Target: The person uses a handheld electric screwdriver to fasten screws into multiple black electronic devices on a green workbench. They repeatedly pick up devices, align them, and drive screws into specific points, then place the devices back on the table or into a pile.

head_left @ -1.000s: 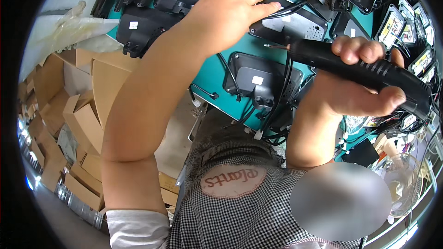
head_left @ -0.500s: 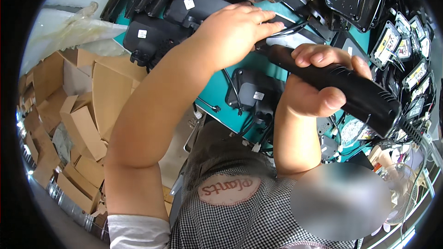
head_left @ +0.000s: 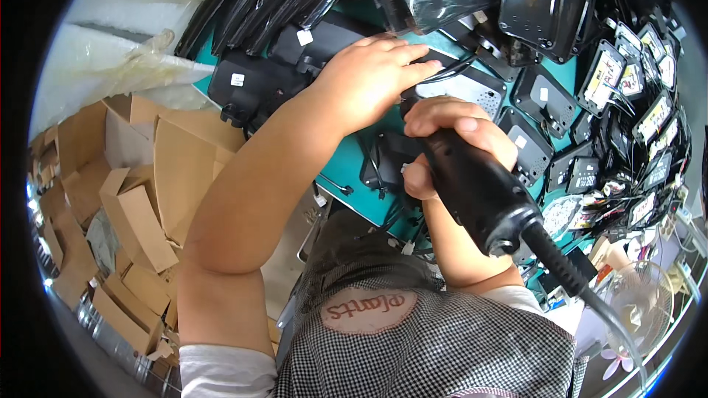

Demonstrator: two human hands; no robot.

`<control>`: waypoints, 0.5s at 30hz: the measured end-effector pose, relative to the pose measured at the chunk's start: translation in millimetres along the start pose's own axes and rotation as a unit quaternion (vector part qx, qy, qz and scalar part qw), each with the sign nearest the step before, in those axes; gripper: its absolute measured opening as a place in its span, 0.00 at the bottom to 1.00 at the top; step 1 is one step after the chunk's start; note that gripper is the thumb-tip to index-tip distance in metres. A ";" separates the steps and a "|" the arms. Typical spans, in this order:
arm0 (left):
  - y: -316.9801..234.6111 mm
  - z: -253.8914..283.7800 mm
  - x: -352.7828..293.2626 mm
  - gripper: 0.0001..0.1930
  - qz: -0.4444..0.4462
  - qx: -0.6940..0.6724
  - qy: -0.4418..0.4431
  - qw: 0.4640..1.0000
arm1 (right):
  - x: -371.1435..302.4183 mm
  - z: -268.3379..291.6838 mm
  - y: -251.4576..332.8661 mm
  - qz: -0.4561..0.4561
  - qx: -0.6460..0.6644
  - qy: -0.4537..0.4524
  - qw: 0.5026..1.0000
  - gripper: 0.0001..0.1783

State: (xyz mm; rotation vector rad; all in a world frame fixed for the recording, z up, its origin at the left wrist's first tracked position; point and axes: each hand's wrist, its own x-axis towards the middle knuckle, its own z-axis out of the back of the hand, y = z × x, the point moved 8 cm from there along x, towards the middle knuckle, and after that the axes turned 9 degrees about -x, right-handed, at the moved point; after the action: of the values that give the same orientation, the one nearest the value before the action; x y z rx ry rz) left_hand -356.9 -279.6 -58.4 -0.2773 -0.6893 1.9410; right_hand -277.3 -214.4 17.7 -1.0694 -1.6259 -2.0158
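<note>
My tool [head_left: 476, 191] has swung tail-end toward me, gripped in my right hand [head_left: 463, 131]; my left hand [head_left: 372, 79] lies flat over the surface's [head_left: 343, 161] far housing [head_left: 472, 91]. Tip hidden, I can't tell what's done.

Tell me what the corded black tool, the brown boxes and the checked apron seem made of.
Black tool: probably moulded plastic, satin, with soft highlights. Brown boxes: apparently cardboard, matte, with creased flaps. Checked apron: likely woven cloth, matte, draping in folds.
</note>
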 end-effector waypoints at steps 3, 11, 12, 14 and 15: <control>-3.5 3.4 0.3 0.26 0.022 0.002 0.027 0.999 | -6.5 6.1 -5.8 -0.037 0.036 -0.031 0.998 0.37; -13.7 3.4 4.7 0.29 0.032 0.024 0.060 0.997 | -15.7 52.1 -25.9 -0.298 0.020 -0.213 0.930 0.29; -12.2 -0.7 5.4 0.30 0.024 0.022 0.054 0.998 | -9.9 69.2 -11.8 -0.280 0.046 -0.252 0.925 0.29; -12.1 -3.2 6.5 0.30 0.027 0.023 0.059 0.998 | -0.2 106.8 21.7 -0.247 0.073 -0.312 0.914 0.29; -12.3 -4.6 8.8 0.30 0.026 0.025 0.059 0.998 | 4.0 128.2 38.9 -0.228 0.069 -0.333 0.912 0.29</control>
State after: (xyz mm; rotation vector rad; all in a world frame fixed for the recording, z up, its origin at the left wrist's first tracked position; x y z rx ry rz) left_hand -349.5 -266.3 -54.1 -0.3781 -0.5600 1.9712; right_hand -210.2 -104.6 55.2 -1.5474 -2.5234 -1.8438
